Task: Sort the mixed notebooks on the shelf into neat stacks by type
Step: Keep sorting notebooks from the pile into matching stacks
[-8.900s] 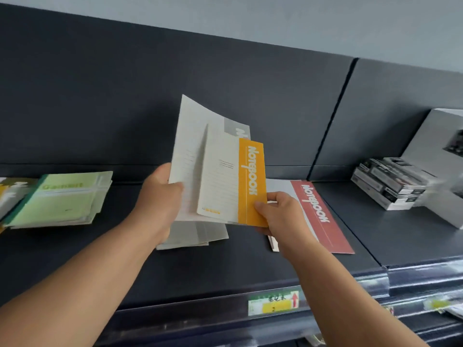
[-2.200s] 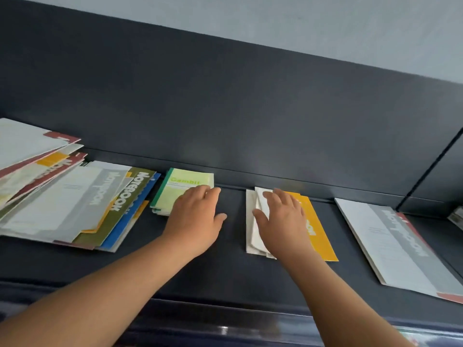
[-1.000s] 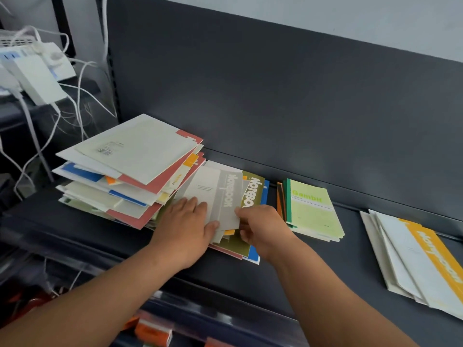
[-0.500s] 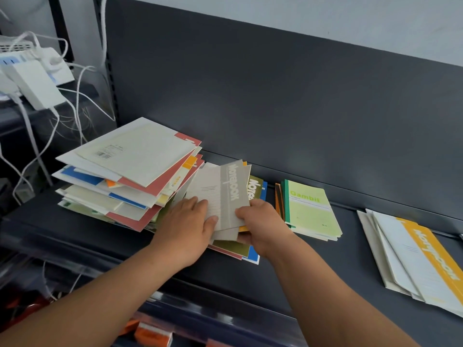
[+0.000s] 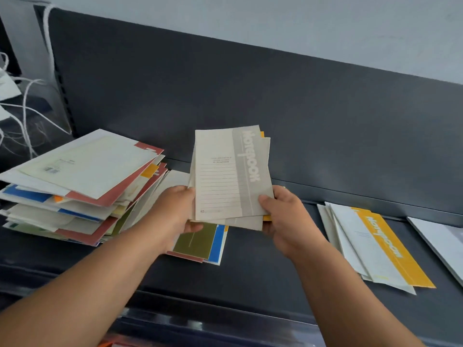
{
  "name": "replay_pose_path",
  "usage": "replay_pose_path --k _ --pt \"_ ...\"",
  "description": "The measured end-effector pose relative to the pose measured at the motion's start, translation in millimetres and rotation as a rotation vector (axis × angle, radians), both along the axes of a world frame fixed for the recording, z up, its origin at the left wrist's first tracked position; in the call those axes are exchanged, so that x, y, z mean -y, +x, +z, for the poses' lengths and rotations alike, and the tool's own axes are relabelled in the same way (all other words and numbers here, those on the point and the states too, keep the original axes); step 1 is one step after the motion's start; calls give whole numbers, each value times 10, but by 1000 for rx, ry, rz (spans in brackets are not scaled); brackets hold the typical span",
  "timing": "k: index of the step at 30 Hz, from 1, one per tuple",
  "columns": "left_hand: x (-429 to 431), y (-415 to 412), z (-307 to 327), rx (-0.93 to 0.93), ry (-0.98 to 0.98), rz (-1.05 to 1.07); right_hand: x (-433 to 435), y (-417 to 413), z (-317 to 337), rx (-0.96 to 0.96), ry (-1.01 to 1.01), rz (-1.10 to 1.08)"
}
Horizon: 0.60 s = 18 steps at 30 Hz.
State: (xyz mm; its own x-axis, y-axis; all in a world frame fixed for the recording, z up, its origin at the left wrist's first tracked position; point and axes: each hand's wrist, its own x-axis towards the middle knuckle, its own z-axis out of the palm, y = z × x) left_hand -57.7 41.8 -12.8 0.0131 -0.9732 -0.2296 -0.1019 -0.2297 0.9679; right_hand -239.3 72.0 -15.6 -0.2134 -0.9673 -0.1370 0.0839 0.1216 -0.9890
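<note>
We count two hands lifting one small bundle of notebooks clear of the shelf [image 5: 250, 276].

From the left, we see loose white cables [image 5: 25, 116], then one tall, untidy mixed pile [image 5: 82, 176] with red, blue and orange edges showing. Just beside it lies a flat fan of notebooks [image 5: 200, 242] showing three colours: olive, blue and red. Above that fan the left hand [image 5: 175, 211] grips the bundle's left edge, fingers curled round it. The bundle [image 5: 230, 174] is upright and holds at least three notebooks: a grey one in front, a second grey one offset behind it, and an orange corner behind that. The right hand [image 5: 285, 219] pinches its lower right corner, thumb on the front. Further right one orange-banded notebook [image 5: 383, 249] tops at least three pale covers, and one large pale notebook [image 5: 441, 236] is cut by the frame edge.
</note>
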Motion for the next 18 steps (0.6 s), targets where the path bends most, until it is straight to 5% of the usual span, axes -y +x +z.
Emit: replay_pose_path --k 3,18 --pt "-42 -196 62 -174 91 -106 -87 -262 -23 7 1 -65" --pt "-388 -1634 -7 -224 47 -281 -767 -1696 -132 -56 48 -474"
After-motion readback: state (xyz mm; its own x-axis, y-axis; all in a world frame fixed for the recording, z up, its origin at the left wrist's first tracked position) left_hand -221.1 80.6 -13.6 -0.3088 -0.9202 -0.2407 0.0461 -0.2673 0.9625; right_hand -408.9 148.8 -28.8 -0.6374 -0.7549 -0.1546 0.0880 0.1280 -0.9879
